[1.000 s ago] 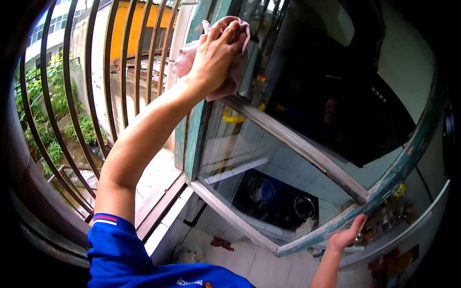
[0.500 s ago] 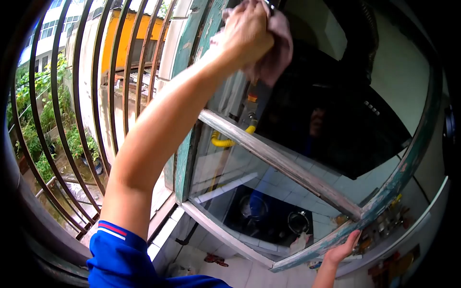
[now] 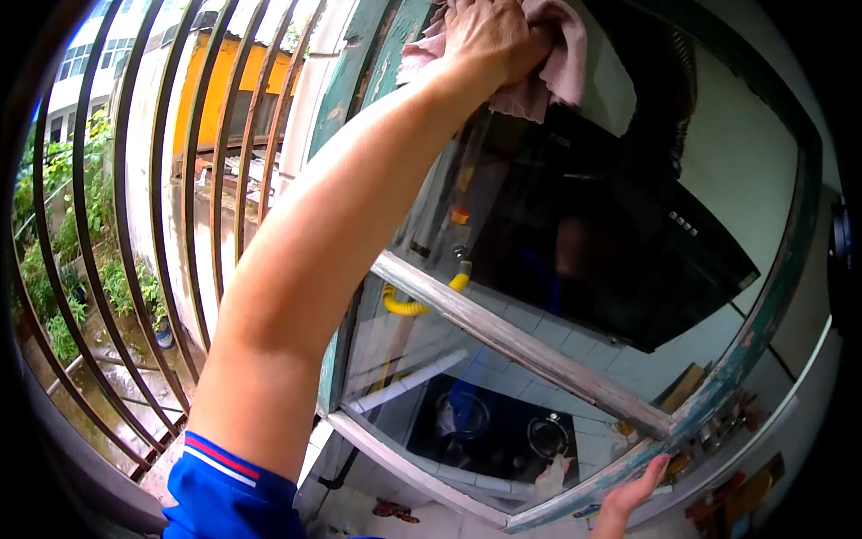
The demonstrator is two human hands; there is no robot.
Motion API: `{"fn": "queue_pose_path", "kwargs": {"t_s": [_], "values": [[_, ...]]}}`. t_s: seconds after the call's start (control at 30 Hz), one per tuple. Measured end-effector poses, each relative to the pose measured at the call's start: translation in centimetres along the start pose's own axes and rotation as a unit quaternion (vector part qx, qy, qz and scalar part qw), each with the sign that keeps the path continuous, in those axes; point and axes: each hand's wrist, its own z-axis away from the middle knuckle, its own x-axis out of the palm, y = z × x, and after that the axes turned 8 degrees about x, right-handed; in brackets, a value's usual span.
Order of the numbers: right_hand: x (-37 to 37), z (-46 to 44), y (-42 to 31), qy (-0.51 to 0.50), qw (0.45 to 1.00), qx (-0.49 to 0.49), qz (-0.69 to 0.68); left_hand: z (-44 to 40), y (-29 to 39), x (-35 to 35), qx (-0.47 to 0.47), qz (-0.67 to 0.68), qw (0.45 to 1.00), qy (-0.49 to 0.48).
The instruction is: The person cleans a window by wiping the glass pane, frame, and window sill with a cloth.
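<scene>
The pink cloth is clasped in the left grip against the casement window, up high; below, its frame is met by the right grip, seemingly for steadiness, closure untellable.

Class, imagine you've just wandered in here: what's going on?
A person's left hand has a pink cloth in its grip, up by the top of a glass window with a worn green frame. The right hand is at that frame's lower right edge; whether it grips it is hard to tell. Through the glass show a black range hood and a stove.
</scene>
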Motion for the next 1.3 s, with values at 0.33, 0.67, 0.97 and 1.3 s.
{"fn": "queue_pose_path", "kwargs": {"t_s": [0.33,0.67,0.97,1.3], "values": [[0.1,0.2,-0.6,-0.013,1.000,-0.006,0.027,5.7,1.5,-0.8,0.016,-0.094,0.995,-0.017],[-0.5,0.4,-0.2,-0.049,0.999,-0.012,-0.001,-1.2,0.3,-0.6,-0.038,-0.077,0.995,-0.045],[0.7,0.8,-0.9,-0.036,0.999,-0.033,0.014,6.1,-0.4,-1.4,-0.012,-0.116,0.991,-0.065],[0.3,1.0,-0.4,-0.062,0.998,-0.029,-0.005,-2.2,-0.9,0.5,-0.075,-0.096,0.991,-0.060]]}}
